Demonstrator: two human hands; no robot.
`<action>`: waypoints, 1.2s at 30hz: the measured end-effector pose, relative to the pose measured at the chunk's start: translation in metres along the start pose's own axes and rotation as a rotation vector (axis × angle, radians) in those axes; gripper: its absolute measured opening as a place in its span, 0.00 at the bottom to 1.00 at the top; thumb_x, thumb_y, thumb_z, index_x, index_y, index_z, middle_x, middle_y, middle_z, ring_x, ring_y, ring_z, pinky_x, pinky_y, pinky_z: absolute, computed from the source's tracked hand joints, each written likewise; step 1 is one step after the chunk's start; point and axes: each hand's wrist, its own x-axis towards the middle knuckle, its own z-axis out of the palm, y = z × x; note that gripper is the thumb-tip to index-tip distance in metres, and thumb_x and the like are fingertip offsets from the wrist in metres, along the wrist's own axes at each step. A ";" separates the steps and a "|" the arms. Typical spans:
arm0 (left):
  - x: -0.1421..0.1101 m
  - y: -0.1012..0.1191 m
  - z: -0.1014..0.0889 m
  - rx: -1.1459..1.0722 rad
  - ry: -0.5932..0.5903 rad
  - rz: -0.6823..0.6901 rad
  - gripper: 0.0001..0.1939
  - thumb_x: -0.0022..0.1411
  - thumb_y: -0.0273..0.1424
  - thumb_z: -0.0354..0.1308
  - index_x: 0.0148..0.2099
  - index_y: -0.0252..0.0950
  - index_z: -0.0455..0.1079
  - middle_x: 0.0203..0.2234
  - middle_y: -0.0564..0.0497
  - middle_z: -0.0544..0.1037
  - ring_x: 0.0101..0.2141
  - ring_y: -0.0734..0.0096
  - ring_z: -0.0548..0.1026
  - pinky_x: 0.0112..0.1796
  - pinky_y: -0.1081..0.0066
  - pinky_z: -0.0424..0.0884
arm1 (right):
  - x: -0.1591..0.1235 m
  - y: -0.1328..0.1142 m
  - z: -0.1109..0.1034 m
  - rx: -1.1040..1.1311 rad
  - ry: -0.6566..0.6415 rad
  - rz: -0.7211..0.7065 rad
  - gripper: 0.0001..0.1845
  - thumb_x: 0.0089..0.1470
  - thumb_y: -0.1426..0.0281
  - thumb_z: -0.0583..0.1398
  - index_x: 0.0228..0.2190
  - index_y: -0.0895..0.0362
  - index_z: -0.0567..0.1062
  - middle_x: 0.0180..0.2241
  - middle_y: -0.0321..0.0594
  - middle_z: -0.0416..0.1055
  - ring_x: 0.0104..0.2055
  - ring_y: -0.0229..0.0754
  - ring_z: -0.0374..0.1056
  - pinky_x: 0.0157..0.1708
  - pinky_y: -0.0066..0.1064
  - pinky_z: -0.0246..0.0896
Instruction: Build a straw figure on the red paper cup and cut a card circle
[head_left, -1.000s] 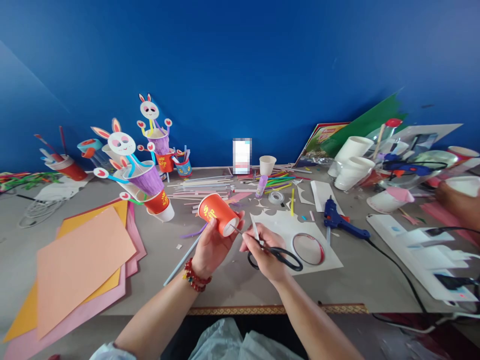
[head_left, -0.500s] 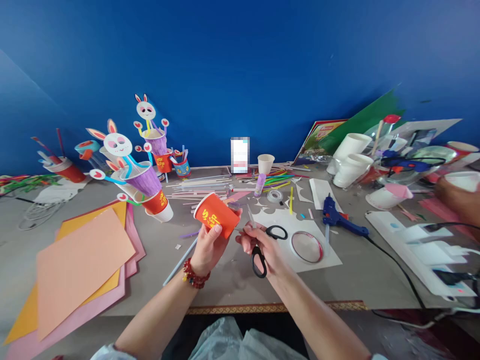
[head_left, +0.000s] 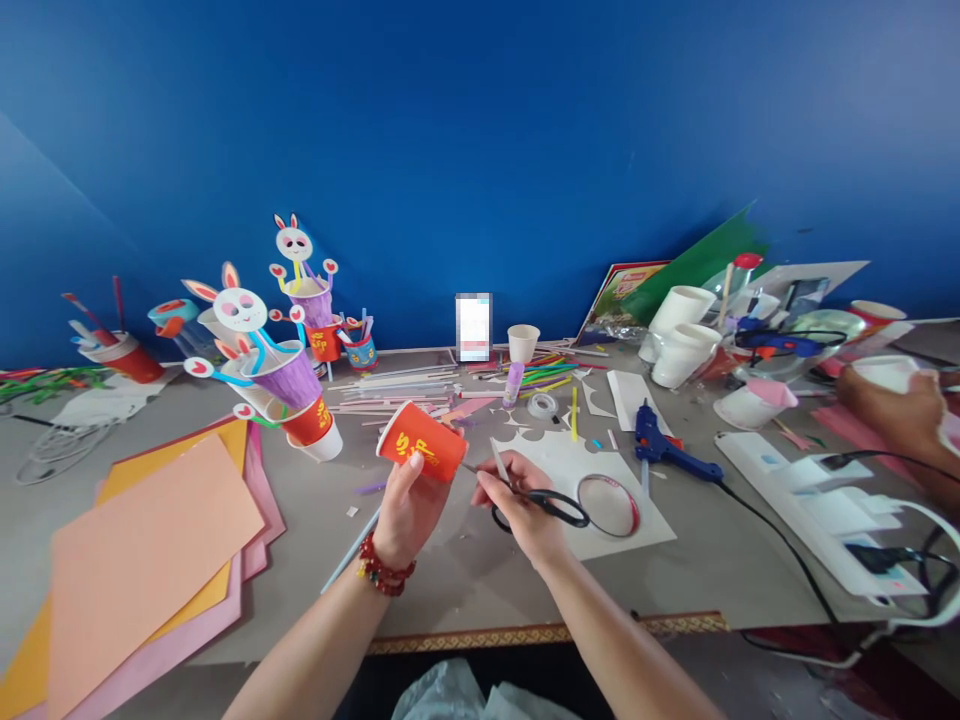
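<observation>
My left hand [head_left: 412,510] is wrapped round a red paper cup [head_left: 421,440] with yellow lettering. The cup lies tilted on its side, its mouth facing up and left, its base toward my right hand. Black-handled scissors [head_left: 559,507] sit in my right hand [head_left: 525,505], their blades partly spread. One blade tip reaches the base end of the cup; whether it pierces the base I cannot tell. Below and behind my right hand lies a white sheet [head_left: 555,455] with scalloped cut edges, and a roll of tape [head_left: 609,505] rests on it.
Stacked cup rabbits [head_left: 283,370] stand at left, behind coloured paper sheets [head_left: 150,560]. Straws [head_left: 405,380] and a white cup [head_left: 523,342] are at the back. A blue glue gun [head_left: 675,450] and power strip [head_left: 817,510] lie right. Another person's hand [head_left: 911,410] holds a white cup there.
The scissors' handles swung apart and downward, then turned back to lie flatter. The red cup rolled a little in my left hand and shifted left. The other person's hand came further into view.
</observation>
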 end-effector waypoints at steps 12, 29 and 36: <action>-0.002 0.005 -0.001 0.012 0.007 0.081 0.20 0.57 0.43 0.64 0.48 0.38 0.74 0.42 0.47 0.81 0.45 0.60 0.78 0.49 0.60 0.73 | 0.018 -0.004 -0.024 -1.070 -0.193 -0.252 0.11 0.59 0.73 0.53 0.35 0.54 0.76 0.28 0.40 0.75 0.32 0.43 0.69 0.32 0.30 0.56; -0.033 0.063 0.011 0.272 -0.002 0.150 0.23 0.56 0.43 0.65 0.51 0.39 0.73 0.43 0.44 0.81 0.46 0.53 0.78 0.46 0.58 0.74 | 0.020 0.007 -0.030 -1.385 -0.094 -0.300 0.17 0.58 0.75 0.55 0.47 0.55 0.76 0.47 0.46 0.74 0.47 0.49 0.68 0.48 0.38 0.58; -0.072 0.102 -0.043 0.955 0.010 -0.135 0.23 0.57 0.37 0.65 0.54 0.36 0.71 0.44 0.44 0.81 0.44 0.55 0.77 0.43 0.65 0.74 | 0.011 -0.002 -0.001 -1.048 -0.290 -0.392 0.10 0.62 0.73 0.55 0.36 0.55 0.77 0.35 0.41 0.76 0.40 0.44 0.69 0.41 0.31 0.61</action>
